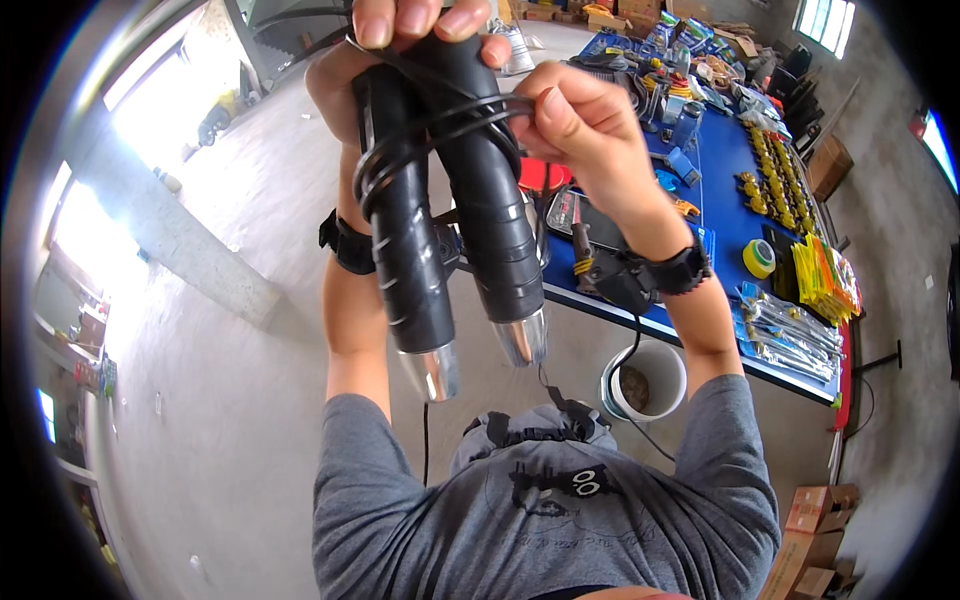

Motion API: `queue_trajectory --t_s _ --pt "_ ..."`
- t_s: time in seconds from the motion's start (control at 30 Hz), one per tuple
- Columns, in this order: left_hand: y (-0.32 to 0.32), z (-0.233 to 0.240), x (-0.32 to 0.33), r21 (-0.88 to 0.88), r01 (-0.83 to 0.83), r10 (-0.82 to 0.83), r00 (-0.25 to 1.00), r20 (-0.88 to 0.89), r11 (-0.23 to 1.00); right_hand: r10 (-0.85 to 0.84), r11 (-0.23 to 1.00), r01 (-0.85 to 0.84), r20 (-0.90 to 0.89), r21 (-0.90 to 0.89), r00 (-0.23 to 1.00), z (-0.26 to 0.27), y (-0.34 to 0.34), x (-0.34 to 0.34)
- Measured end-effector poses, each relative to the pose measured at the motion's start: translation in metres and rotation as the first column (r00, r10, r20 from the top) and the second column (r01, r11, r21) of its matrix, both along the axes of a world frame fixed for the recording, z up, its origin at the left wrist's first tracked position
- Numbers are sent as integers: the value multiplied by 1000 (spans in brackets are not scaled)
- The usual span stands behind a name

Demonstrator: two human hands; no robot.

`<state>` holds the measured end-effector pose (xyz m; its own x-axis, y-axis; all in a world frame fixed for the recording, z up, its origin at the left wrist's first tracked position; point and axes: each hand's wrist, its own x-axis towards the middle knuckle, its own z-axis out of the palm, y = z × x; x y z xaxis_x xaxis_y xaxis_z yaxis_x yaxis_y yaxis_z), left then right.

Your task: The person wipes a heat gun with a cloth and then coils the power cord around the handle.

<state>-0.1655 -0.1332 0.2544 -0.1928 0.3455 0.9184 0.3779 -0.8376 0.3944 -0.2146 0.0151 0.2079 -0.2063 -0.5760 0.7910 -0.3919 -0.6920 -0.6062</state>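
Note:
Two black ridged handles (495, 240) with shiny metal ends hang side by side close before me, ends downward. A thin black cord (401, 146) is wound in several loops around both. My left hand (412, 30) grips their upper ends, fingers bent over the top; part of the palm is hidden behind them. To the right of the handles, my right hand (581, 120) pinches the loops of cord between thumb and fingers. Each wrist wears a black strap, the right one (679, 270) with a dark device by it.
A blue-topped table (724, 202) at the right bears packaged goods, brass-coloured fittings (780, 180), a roll of tape (759, 258) and a black tray-like item (589, 217). Below its near edge stands a white bucket (660, 375). Cardboard boxes (814, 517) lie lower right; a pillar (187, 232) rises at left.

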Motion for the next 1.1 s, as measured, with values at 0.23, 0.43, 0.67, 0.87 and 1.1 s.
queue_trajectory --t_s 0.23,0.43,0.67,0.87,1.1 --pt "20 -5 -30 170 -738 688 672 276 653 -303 952 295 378 79 875 -81 -41 -4" --pt "-11 -17 -45 377 -876 859 -421 -293 -300 -491 816 446 34 367 871 -89 -7 -4" --pt "-40 -23 -38 43 -999 865 -26 -502 -5 -412 623 667 -554 408 723 -23 63 -6" --pt "-30 -19 -29 -345 -646 612 761 -218 681 -331 863 487 -578 135 746 8 59 -22" --pt "-6 -34 -34 -25 -431 400 814 421 902 -400 917 387 246 99 883 -67 4 -46"
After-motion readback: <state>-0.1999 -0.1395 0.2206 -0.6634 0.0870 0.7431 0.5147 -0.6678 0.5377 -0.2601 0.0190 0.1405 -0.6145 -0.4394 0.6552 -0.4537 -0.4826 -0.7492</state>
